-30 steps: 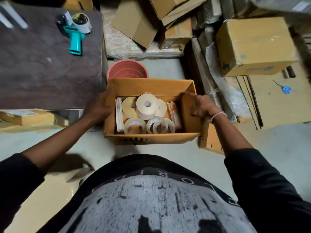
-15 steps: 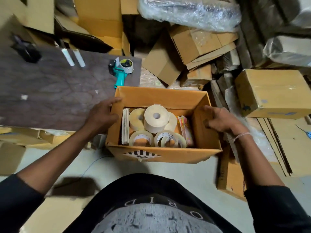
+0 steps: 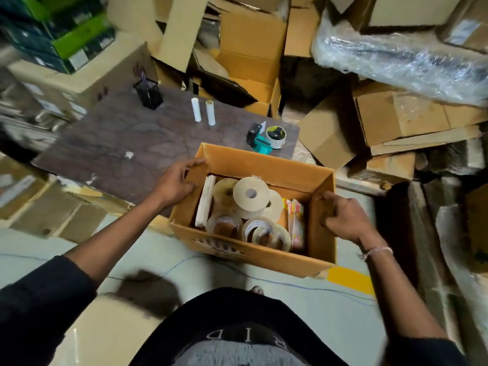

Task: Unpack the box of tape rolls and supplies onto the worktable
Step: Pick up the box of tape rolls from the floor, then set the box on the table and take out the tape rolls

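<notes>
Head view: my left hand (image 3: 175,184) and right hand (image 3: 343,220) grip the box (image 3: 264,165) walls at frame centre, now raised against the worktop (image 3: 111,143) edge; tape rolls (image 3: 250,196) still packed inside.

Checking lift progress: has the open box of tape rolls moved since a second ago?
Yes. The box, held by the left hand and right hand, has risen toward the worktable; its far wall now overlaps the table edge near the tape dispenser.
</notes>
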`<state>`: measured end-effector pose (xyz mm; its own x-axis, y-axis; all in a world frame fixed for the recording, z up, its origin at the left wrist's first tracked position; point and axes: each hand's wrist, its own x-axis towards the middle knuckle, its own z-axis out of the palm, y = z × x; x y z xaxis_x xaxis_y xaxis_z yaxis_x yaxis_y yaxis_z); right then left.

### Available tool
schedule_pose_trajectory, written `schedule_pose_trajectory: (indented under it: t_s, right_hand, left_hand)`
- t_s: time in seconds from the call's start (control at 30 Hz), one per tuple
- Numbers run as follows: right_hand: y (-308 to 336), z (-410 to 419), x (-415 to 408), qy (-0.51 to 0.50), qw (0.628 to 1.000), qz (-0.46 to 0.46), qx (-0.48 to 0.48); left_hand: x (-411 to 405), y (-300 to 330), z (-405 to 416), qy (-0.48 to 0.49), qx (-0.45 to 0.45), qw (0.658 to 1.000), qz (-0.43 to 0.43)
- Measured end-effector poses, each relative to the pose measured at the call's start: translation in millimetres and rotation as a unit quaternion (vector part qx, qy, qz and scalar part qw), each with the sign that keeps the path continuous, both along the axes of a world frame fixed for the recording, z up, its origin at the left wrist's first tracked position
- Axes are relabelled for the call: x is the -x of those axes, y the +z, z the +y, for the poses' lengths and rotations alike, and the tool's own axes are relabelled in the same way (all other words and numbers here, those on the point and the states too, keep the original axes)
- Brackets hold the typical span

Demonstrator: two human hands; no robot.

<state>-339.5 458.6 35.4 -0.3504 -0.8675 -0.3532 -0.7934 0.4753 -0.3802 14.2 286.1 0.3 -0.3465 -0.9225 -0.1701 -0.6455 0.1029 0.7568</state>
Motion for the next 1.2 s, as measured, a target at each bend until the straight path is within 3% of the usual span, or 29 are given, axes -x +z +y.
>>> schedule_pose_trajectory:
  t_s: [0.23,0.43,0.8,1.03,1.2]
  right_hand:
    - [-17,-56,-53,0.024,0.999,-0.023,0.042]
    - [-28,-116,-102,0.015,0.999,-0.037,0.016]
    - [-32,-227,-204,-0.050,0.999,0.019,-0.005]
    - [-44,-254,-247,-0.107,0.986,0.130,-0.004]
    - [-57,-250,-251,-0.153,0.981,0.105,0.049]
  left_hand:
    - [-47,-7,-53,0.051,0.013,0.997,-0.062]
    - [-94,-15,-116,0.037,0.019,0.993,-0.110]
    - [-178,-29,-242,-0.021,0.013,0.998,-0.065]
    - [-198,-28,-258,-0.051,0.105,0.982,-0.149]
    - [-193,-31,-252,-0.049,0.117,0.975,-0.181]
